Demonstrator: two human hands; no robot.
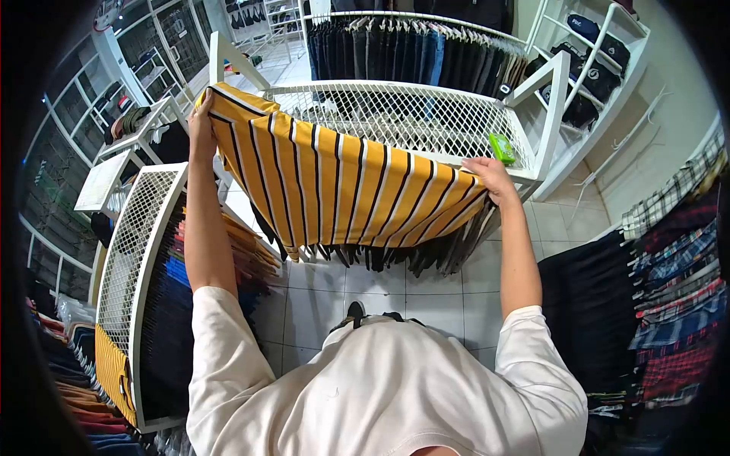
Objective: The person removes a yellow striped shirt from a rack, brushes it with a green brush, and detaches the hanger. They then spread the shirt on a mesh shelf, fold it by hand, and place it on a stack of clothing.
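Observation:
I hold a yellow shirt (334,182) with black and white stripes stretched out in front of me. My left hand (201,125) grips its upper left corner, raised high. My right hand (490,176) grips the right edge, lower down. The shirt hangs over the front edge of a white mesh-topped rack (411,114). Below the shirt, dark garments (426,254) hang from that rack.
A small green packet (502,148) lies on the mesh top near my right hand. A second mesh rack (141,251) with folded coloured clothes stands at my left. Plaid shirts (677,289) hang at the right. Dark trousers (411,49) hang behind. The floor is white tile (411,300).

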